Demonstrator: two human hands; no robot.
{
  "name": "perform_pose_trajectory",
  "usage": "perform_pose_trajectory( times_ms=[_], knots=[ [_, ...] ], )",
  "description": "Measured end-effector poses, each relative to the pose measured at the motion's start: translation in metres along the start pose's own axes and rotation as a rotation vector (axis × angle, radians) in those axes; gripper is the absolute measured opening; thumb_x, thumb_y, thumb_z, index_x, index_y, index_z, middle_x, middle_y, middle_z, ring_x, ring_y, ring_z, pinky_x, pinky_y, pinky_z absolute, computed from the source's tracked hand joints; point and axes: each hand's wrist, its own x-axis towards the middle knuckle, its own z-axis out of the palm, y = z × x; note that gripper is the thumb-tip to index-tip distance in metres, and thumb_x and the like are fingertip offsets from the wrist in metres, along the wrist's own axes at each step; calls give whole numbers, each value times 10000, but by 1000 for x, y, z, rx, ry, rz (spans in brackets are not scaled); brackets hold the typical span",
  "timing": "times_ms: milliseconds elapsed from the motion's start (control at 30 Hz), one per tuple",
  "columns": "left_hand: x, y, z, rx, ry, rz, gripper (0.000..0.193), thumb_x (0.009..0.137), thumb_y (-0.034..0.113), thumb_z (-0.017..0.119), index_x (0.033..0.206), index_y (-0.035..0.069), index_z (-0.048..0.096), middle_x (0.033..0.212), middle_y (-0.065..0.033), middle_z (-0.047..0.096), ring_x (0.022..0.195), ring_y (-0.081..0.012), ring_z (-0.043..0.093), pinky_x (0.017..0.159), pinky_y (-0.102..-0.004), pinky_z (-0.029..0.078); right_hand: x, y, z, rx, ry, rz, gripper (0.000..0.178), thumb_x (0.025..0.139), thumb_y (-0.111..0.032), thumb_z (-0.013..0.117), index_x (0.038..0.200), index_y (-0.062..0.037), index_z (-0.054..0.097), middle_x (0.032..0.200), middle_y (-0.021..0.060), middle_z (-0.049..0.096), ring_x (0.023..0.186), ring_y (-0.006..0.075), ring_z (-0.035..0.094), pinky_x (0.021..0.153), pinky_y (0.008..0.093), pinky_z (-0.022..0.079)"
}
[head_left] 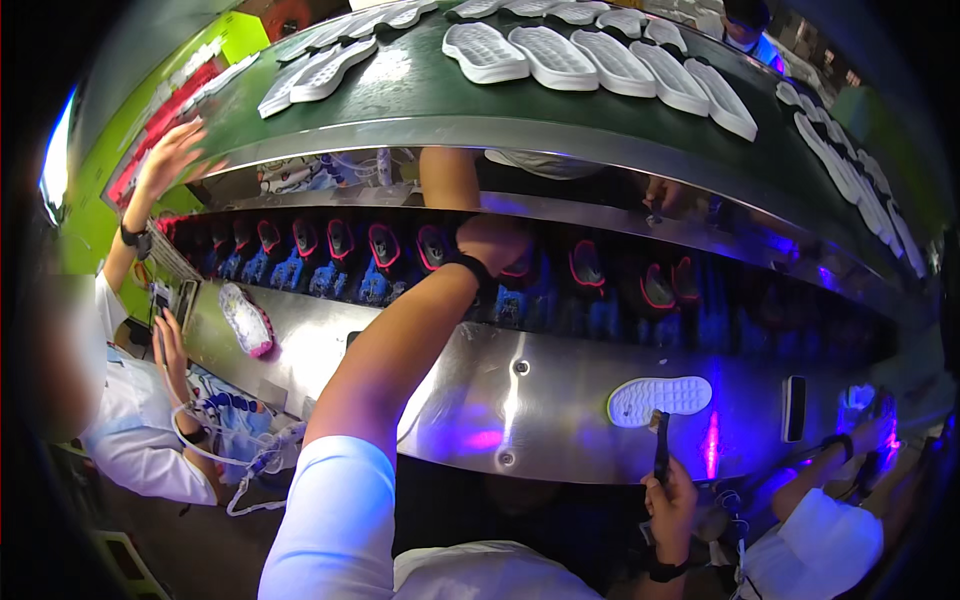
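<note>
My left arm stretches forward over the steel bench, and my left hand (492, 243) is in the dark channel, over a row of shoe uppers. Its fingers are too dark and covered to make out; an upper with a pink-edged opening (516, 262) is right beside it. Low on the right, my right hand (672, 500) is closed round the dark handle of a small brush (660, 440). The bristle end points up at the near edge of a white shoe sole (675, 398), which lies on the bench with its ridged side showing.
Rows of white soles (555, 58) rest on a green conveyor belt (385, 85) beyond the channel. A white-and-pink shoe part (246, 320) and a dark flat block (793, 408) lie on the bench. One person (150, 430) works at left, another (815, 540) at right.
</note>
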Motion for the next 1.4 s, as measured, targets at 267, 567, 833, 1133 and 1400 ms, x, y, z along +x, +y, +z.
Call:
perform_pose_trajectory(
  times_ms=[267, 567, 833, 1133, 1400],
  knots=[
    [43, 60, 48, 349, 452, 104, 410, 953, 436, 529, 1120, 110, 713, 1062, -170, 744, 980, -366, 716, 883, -490, 544, 7, -2, -31, 53, -19, -9, 485, 968, 10, 624, 1444, 11, 533, 950, 29, 669, 666, 42, 519, 575, 200, 422],
    [28, 106, 36, -120, -268, 13, 412, 983, 377, 533, 1135, 53, 737, 996, -175, 762, 976, -286, 739, 865, -407, 575, -6, 7, -59, -34, 91, -59, 402, 970, -55, 688, 1357, 26, 618, 981, 53, 712, 841, 98, 666, 706, 243, 524],
    [-208, 65, -19, -1153, -121, 15, 458, 862, 168, 829, 1241, 27, 614, 1109, -53, 706, 1006, -168, 696, 891, -318, 564, 4, 3, -30, -34, -56, -188, 327, 946, -58, 729, 1256, 37, 692, 939, 46, 729, 793, 83, 656, 723, 255, 534],
    [-399, 68, 2, -496, 304, 434, 888, 719, 309, 886, 1449, 11, 479, 1445, -220, 539, 1382, -404, 500, 1173, -570, 348, -14, 6, 37, -363, -235, -474, 326, 903, -62, 759, 1220, 1, 724, 1043, 141, 771, 946, 217, 730, 876, 344, 541],
    [-450, 42, 28, -328, 221, 479, 655, 856, 250, 719, 1406, -51, 531, 1497, -243, 511, 1432, -404, 461, 1212, -603, 264, -19, 25, 94, -360, -308, -270, 326, 931, -134, 763, 1223, 3, 719, 1033, 138, 771, 927, 197, 725, 860, 333, 547]
  ],
)
